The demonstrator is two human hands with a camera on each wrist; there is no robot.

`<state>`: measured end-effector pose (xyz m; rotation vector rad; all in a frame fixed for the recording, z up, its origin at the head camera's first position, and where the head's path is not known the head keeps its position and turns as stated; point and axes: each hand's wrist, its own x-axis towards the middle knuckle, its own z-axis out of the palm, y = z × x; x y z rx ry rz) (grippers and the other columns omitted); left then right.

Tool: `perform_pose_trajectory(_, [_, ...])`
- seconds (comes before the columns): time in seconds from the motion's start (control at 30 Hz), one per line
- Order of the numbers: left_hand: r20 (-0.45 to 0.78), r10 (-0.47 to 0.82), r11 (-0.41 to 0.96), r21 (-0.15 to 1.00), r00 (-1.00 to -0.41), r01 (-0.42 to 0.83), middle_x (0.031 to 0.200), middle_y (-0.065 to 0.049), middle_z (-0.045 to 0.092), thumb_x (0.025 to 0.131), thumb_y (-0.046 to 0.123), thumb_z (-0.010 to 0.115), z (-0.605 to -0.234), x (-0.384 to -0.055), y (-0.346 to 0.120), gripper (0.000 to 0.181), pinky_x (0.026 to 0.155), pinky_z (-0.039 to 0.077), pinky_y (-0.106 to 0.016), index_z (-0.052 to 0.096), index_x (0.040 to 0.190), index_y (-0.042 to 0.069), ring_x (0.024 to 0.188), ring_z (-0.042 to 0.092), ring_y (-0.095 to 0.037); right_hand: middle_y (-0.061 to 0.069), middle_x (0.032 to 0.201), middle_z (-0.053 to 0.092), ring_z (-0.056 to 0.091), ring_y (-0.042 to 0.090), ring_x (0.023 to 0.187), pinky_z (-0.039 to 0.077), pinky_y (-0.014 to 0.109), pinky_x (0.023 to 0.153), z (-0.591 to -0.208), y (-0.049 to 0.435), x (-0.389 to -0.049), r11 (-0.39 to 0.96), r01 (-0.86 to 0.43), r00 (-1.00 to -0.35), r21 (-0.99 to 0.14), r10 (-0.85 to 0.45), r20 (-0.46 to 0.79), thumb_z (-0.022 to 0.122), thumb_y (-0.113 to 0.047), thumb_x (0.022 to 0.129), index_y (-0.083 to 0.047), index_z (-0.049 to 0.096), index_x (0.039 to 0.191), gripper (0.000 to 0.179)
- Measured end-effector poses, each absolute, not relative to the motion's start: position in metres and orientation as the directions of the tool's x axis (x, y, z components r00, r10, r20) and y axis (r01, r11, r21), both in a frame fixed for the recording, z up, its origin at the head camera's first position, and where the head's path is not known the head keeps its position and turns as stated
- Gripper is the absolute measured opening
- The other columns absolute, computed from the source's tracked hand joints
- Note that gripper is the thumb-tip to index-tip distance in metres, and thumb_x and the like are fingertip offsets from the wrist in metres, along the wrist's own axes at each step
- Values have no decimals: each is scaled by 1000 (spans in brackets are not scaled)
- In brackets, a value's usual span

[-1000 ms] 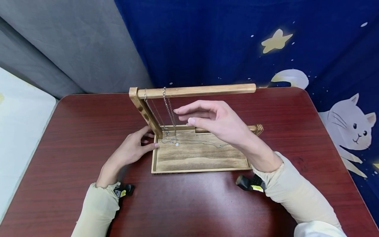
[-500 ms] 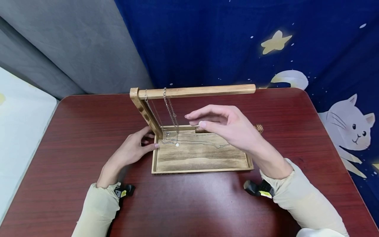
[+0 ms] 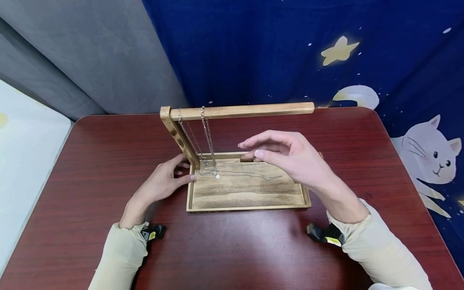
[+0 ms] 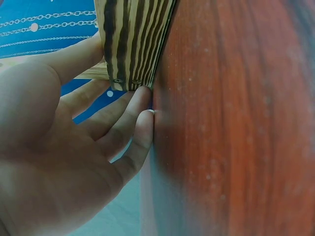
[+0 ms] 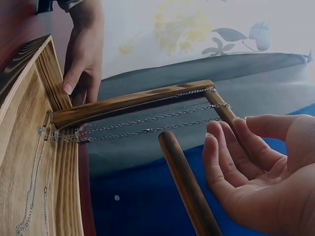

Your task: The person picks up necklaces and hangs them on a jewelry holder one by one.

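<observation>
A wooden jewelry stand has a tray base [image 3: 250,200], an upright post [image 3: 180,137] at its left and a long top bar [image 3: 253,110]. Silver chain necklaces [image 5: 147,118] hang from the bar near the post. A round pendant [image 3: 217,176] shows low over the tray, and a thin chain lies across the tray floor. My left hand [image 3: 159,183] holds the tray's left end, thumb at the rim, other fingers around the back corner. My right hand [image 3: 293,157] hovers over the tray's right half, fingers loosely bent, holding nothing, apart from the hanging necklaces in the head view.
A shorter wooden rod [image 5: 189,184] runs along the stand's back, partly behind my right hand in the head view. The stand sits on a dark red wooden table [image 3: 232,249]. Behind it hang a grey curtain [image 3: 90,52] and a blue one [image 3: 246,52].
My right hand has drawn back to the right, away from the hanging necklaces. The necklaces have swung slightly. My left hand has stayed at the tray's left end.
</observation>
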<state>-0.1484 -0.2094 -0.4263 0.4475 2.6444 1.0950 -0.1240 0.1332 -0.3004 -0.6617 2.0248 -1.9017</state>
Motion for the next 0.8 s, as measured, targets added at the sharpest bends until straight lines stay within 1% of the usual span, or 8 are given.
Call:
perform_pose_trajectory(0.17, [-105, 366, 673, 716, -925, 185, 117, -12, 67, 92, 26, 73, -427, -149, -209, 56, 89, 52, -46, 49, 141, 14, 106, 65, -28, 8, 122, 69, 67, 33, 108, 53, 43, 92, -302, 137, -122, 44, -122, -865, -992, -494, 85, 63, -6, 97, -7, 68, 123, 26])
perform_pose_trajectory(0.37, [-108, 367, 672, 717, -924, 183, 118, -12, 67, 92, 27, 73, -427, -149, -209, 56, 88, 52, -46, 49, 141, 14, 105, 65, -28, 6, 121, 69, 68, 26, 105, 55, 36, 88, -305, 144, -117, 124, -101, -890, -987, -454, 34, 66, -11, 97, -12, 69, 122, 26])
perform_pose_trajectory(0.53, [-107, 370, 673, 716, -923, 186, 117, -12, 67, 92, 27, 74, -427, -150, -209, 57, 88, 52, -45, 48, 142, 14, 104, 65, -28, 8, 122, 68, 69, 28, 103, 55, 37, 88, -307, 151, -113, 114, -108, -891, -988, -452, 45, 64, -9, 98, -9, 67, 123, 26])
perform_pose_trajectory(0.7, [-103, 372, 670, 717, -922, 190, 116, -12, 67, 93, 26, 73, -427, -150, -210, 54, 88, 52, -46, 50, 140, 14, 104, 66, -28, 10, 122, 68, 69, 29, 103, 56, 37, 87, -310, 155, -111, 101, -107, -889, -989, -454, 50, 64, -6, 97, -6, 66, 124, 27])
perform_pose_trajectory(0.8, [-103, 373, 669, 718, -922, 190, 116, -12, 67, 93, 26, 73, -427, -149, -210, 54, 89, 52, -46, 50, 140, 14, 104, 66, -28, 9, 122, 69, 69, 27, 103, 56, 36, 86, -311, 157, -109, 114, -103, -891, -988, -452, 41, 64, -7, 97, -7, 66, 124, 27])
